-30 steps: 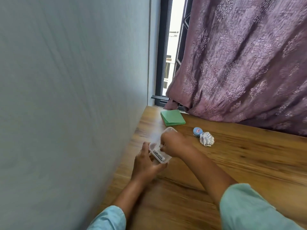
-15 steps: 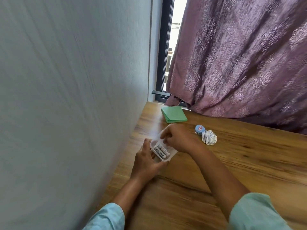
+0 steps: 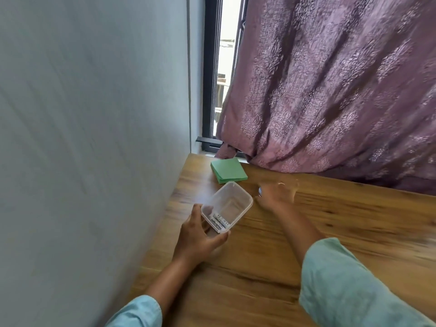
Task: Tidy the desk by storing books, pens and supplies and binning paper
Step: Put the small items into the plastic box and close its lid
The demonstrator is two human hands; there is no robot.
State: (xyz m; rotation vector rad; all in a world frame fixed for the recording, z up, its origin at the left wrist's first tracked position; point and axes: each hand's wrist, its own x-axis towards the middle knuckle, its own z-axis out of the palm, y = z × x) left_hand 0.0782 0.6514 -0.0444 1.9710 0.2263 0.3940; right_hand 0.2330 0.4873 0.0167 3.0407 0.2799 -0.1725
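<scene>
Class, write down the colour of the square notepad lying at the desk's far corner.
Green; the notepad shows best in the head view.

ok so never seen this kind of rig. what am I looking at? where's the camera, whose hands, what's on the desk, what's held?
There is no machine here: a person works with two bare hands. The one wide-angle camera sits on their head and looks forward and down, so the arms come in from the bottom edge. The left hand grips a clear plastic box by its near end; a small white labelled item lies inside. The right hand reaches over the wooden desk just past the box; it is too blurred to tell whether it holds anything. A green notepad lies further back by the wall, in front of a purple curtain.
</scene>
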